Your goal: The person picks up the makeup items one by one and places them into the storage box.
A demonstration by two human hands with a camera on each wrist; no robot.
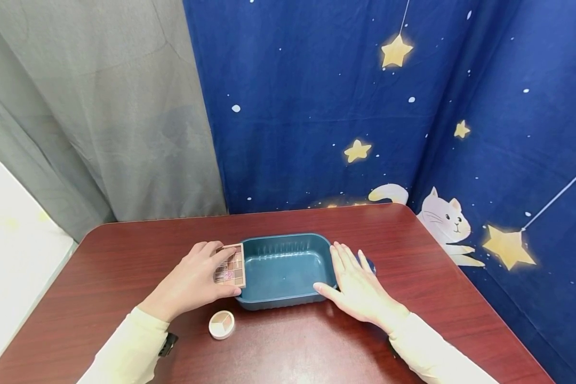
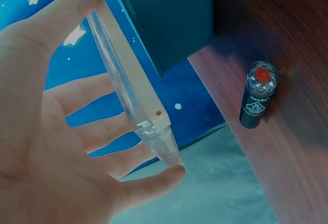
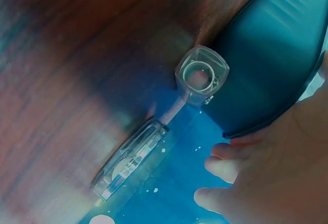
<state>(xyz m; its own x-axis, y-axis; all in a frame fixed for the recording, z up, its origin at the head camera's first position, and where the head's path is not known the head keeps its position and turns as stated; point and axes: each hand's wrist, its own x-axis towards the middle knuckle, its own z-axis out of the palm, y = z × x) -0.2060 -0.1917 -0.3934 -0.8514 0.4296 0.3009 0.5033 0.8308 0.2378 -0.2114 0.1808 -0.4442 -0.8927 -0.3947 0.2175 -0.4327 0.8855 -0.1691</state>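
My left hand [image 1: 197,280] grips an eyeshadow palette [image 1: 237,266] by its edges, thumb on the near side and fingers over the far part. The palette is tilted at the left rim of a teal plastic basin [image 1: 285,305]; in the left wrist view its clear lid [image 2: 115,70] faces the palm. My right hand [image 1: 360,290] rests against the basin's right rim with straight fingers, the thumb over the near corner. No item shows in its grasp. The inside of the basin shows bare.
A round three-colour compact [image 1: 222,325] lies in front of the basin's left end. By the basin, a dark lipstick-like tube [image 2: 259,96] shows in the left wrist view. A clear squarish container [image 3: 202,75] and a flat clear case [image 3: 130,160] are by its right side.
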